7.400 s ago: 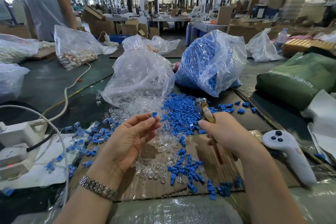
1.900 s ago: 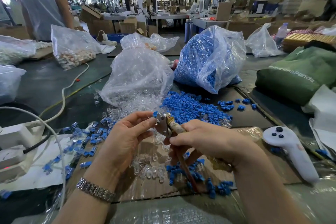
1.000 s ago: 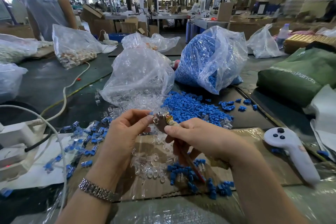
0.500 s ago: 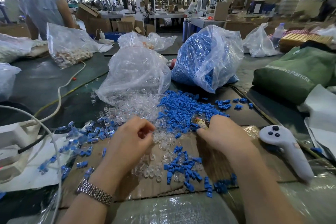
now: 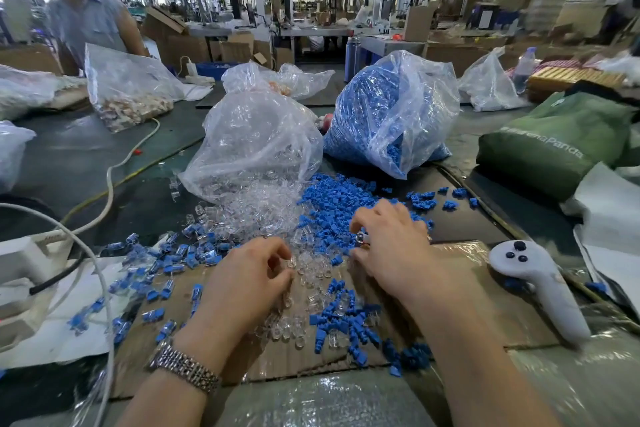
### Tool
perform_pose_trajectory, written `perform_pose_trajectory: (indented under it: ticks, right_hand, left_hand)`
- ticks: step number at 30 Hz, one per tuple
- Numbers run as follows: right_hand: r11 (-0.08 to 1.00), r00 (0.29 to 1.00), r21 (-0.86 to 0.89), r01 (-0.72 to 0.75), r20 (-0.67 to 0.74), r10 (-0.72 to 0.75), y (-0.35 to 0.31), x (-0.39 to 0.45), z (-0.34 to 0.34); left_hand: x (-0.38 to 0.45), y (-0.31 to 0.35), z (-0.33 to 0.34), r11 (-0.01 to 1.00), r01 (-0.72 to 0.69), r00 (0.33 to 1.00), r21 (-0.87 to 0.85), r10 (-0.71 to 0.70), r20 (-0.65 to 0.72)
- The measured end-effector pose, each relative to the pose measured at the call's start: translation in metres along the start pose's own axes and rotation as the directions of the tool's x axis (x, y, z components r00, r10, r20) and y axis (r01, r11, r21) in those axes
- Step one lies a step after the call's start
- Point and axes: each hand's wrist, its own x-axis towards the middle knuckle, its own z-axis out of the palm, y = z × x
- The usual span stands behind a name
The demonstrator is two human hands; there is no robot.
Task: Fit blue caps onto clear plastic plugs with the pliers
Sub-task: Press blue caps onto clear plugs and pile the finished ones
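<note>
Bubble wrap (image 5: 311, 402) lies nearest, under both forearms, w/ a metal watch (image 5: 183, 366) on the left wrist. Cardboard sheet (image 5: 460, 291) sits just beyond it, carrying loose clear plugs (image 5: 287, 326) and a scatter of blue caps (image 5: 346, 322). Left hand (image 5: 249, 281) is palm down over the clear plugs, fingers curled, thumb and fingertips pinching one clear plug (image 5: 291, 263). Right hand (image 5: 388, 243) is also palm down, fingers curled over the edge of the big blue cap pile (image 5: 332, 198); a bit of metal shows under its fingers at approx the thumb side, likely the pliers (image 5: 362, 237), but rest of tool is hidden, so can't tell how it is gripped. White handheld controller (image 5: 540, 284) lies on the cardboard's right edge. To the left, capped plugs (image 5: 166, 256) are spread beside a white power strip (image 5: 20, 263) w/ cables. Further back, an open clear bag of plugs (image 5: 256, 146) spills toward the hands, touching a bag of blue caps (image 5: 391, 107) on its right. Green fabric bag (image 5: 554, 142) sits far right. Person in a grey shirt (image 5: 86, 21) stands at far left behind another clear bag (image 5: 128, 87).
</note>
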Motion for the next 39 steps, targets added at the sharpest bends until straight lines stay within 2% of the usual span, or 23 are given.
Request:
perform_pose_trajectory:
  ticks: [2,5,9,12,15,18,21,24,27,32,35,39]
  right_hand:
    - [0.992,0.991,-0.003,0.13,0.017,-0.13,-0.006,0.0,0.001]
    - [0.976,0.976,-0.063,0.209,0.073,-0.205,-0.012,0.0,0.007]
    - [0.967,0.973,-0.124,0.221,0.091,-0.211,-0.013,0.002,0.012]
    - [0.965,0.976,-0.153,0.212,0.085,-0.201,-0.011,0.002,0.014]
    - [0.987,0.987,0.038,0.156,0.029,-0.157,-0.007,0.001,0.01]
    - [0.939,0.988,0.309,0.153,-0.07,-0.138,-0.002,0.0,0.004]
    - [0.793,0.989,0.592,0.147,-0.104,-0.105,-0.004,-0.003,-0.001]
    - [0.571,0.987,0.807,0.152,-0.099,-0.123,-0.009,-0.005,-0.004]
    - [0.432,0.979,0.884,0.18,-0.118,-0.167,-0.012,-0.008,-0.006]
    - [0.319,0.965,0.918,0.234,-0.18,-0.19,-0.016,-0.01,-0.006]
    - [0.338,0.955,0.902,0.27,-0.205,-0.216,-0.015,-0.011,-0.007]
    - [0.356,0.938,0.882,0.307,-0.218,-0.27,-0.014,-0.014,-0.006]
  left_hand:
    - [0.0,0.001,0.0,0.997,0.003,1.0,-0.071,-0.005,-0.028]
    - [0.003,0.002,-0.001,0.941,0.057,0.997,-0.333,-0.074,-0.036]
    - [0.003,0.003,-0.008,0.727,0.231,0.973,-0.647,-0.187,0.138]
    - [0.002,0.002,-0.012,0.558,0.316,0.949,-0.768,-0.208,0.239]
    - [0.002,0.002,-0.014,0.479,0.344,0.939,-0.807,-0.195,0.284]
    - [0.002,0.002,-0.016,0.432,0.346,0.938,-0.833,-0.189,0.291]
    - [0.004,0.001,-0.018,0.329,0.348,0.936,-0.878,-0.17,0.307]
    - [0.006,-0.001,-0.018,0.131,0.352,0.933,-0.927,-0.128,0.336]
    - [0.005,-0.001,-0.019,0.042,0.372,0.926,-0.927,-0.089,0.367]
    - [0.002,0.005,-0.02,-0.031,0.421,0.906,-0.906,-0.022,0.422]
    - [0.0,0.009,-0.02,-0.036,0.429,0.903,-0.903,-0.004,0.429]
    - [-0.001,0.013,-0.022,0.005,0.432,0.902,-0.902,0.022,0.432]
